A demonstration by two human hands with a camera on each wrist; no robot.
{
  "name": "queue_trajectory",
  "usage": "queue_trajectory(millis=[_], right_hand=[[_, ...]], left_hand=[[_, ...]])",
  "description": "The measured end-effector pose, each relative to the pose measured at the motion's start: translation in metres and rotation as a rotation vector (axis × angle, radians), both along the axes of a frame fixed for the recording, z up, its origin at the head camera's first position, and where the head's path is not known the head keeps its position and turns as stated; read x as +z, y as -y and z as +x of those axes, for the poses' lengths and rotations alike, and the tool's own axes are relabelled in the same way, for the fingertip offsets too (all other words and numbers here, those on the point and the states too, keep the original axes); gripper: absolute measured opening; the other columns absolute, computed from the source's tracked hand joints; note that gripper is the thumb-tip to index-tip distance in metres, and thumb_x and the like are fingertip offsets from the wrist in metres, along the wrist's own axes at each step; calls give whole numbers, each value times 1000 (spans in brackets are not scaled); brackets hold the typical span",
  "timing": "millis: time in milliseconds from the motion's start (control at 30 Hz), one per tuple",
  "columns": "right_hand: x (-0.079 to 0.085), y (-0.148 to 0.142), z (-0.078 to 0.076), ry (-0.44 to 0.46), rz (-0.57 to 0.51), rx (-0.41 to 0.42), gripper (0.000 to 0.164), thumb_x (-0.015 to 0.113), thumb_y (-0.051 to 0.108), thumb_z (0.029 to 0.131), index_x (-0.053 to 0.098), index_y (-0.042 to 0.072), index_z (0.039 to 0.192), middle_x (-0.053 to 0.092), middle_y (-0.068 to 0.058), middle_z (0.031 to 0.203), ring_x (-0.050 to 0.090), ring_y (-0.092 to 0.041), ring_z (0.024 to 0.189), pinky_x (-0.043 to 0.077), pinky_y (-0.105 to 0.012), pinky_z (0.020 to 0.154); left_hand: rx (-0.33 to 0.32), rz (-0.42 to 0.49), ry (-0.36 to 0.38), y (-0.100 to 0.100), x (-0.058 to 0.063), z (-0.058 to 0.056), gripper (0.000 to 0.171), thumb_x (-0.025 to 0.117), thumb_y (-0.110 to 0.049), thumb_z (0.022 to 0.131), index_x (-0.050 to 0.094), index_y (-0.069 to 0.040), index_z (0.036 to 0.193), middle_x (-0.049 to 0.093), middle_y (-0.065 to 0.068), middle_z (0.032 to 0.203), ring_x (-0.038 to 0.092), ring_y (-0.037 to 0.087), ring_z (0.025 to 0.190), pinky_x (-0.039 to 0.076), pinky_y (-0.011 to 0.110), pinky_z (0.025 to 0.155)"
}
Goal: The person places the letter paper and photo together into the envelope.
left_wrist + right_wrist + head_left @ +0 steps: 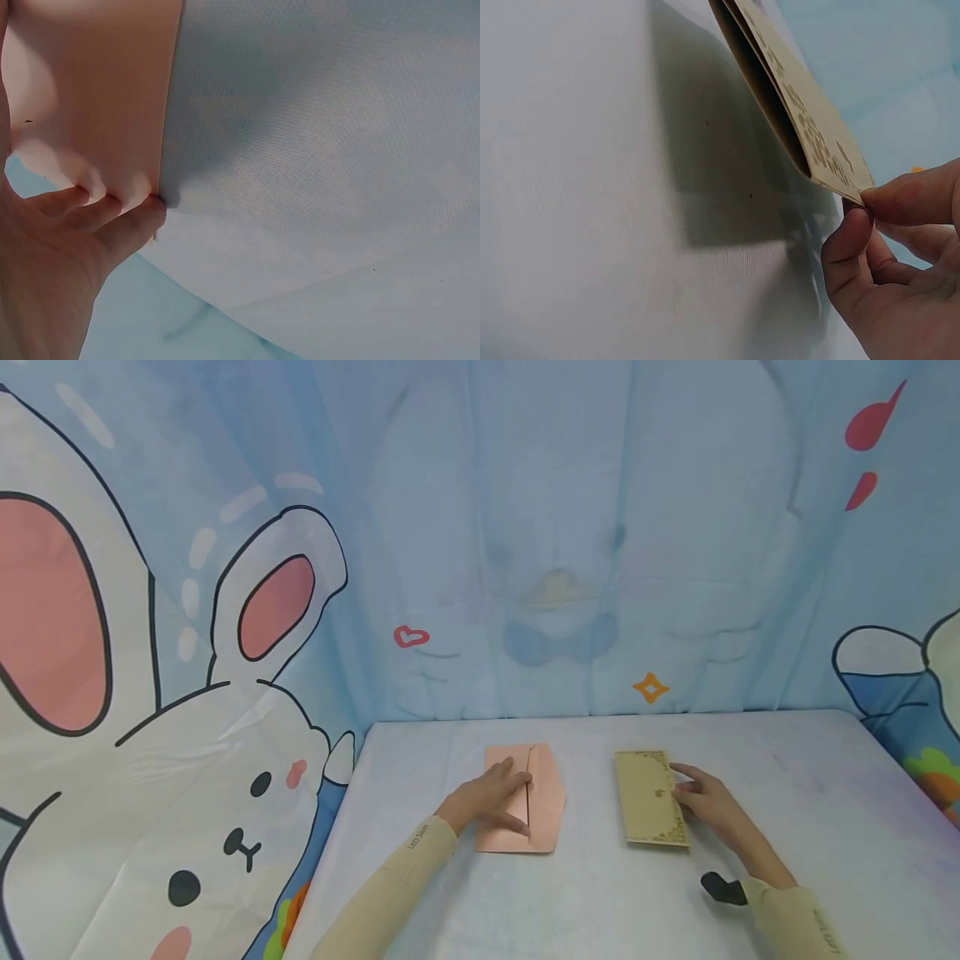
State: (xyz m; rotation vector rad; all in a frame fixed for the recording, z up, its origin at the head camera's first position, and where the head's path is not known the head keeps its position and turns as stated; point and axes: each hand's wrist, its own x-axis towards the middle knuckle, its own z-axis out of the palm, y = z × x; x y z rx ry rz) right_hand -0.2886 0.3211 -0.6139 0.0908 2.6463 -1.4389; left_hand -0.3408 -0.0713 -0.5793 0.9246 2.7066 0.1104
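Observation:
A pink paper envelope lies on the table, its pointed flap out to the right. Across its left part my left hand rests with fingers spread; in the left wrist view the fingertips touch the paper near one edge. Thumb and fingers of my right hand pinch the right edge of a folded tan card. Brown ornament runs along that edge and into the corners. In the right wrist view the card is tilted above the tabletop, its folded layers slightly apart, and a shadow falls below it.
A pale cloth covers the table. Behind it hangs a blue curtain printed with cartoon figures. On the left, a large printed rabbit fills the side cloth. A black strap piece sticks out by the right sleeve.

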Motion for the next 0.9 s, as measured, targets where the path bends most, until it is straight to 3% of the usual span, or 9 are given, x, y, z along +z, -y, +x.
queue_trajectory(millis=[567,900], right_hand=[[3,26,-6,29,-53,-30,58,49,11,92,24,2,144,53,-25,115,58,-16,87,50,-27,69],[5,38,-6,25,-91,16,58,49,14,94,23,4,145,52,-26,118,57,-20,91,48,-27,71]], left_hand=[[9,-6,4,-1,-1,0,95,59,-76,62,22,-40,141,5,10,155,14,24,143,41,49,96],[5,-13,-11,1,-6,-3,94,56,-79,61,21,-42,140,5,10,155,14,24,142,41,50,97]])
